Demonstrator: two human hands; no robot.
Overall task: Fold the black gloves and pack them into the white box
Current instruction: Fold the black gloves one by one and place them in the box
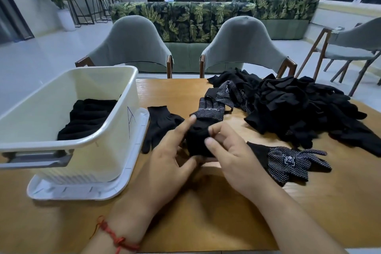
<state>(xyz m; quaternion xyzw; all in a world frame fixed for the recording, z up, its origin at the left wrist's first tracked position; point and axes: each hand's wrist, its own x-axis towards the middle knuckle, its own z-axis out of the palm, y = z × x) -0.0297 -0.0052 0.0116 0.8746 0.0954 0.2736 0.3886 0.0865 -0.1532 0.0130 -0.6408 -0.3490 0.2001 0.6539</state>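
Head view: a person's two hands work over the middle of a wooden surface. The left hand and right hand both hold a glove bundle, a black glove partly rolled, with its white-dotted fingers sticking out at the far end. The left grip cradles the bundle from below with the forefinger laid straight along its top. The right grip pinches the near end between thumb and curled fingers.

The white box stands at the left edge of the surface on a white lid, with folded gloves already inside. A loose glove lies flat just beside the lid. A large pile of gloves fills the far right corner, and a dotted glove lies near the right edge. Two grey chairs stand beyond the far edge.

Risk, as a judgement: the roll looks loose, so easing either grip before the cuff is tucked could let it spring open. Carrying it one-handed to the box may also unroll it, and a sleeve or wrist could drag the loose glove off its place.

Writing: a hand-drawn letter "A" marks the box wall. The dotted glove bears a small square logo, and the bundle has a printed band too small to read.
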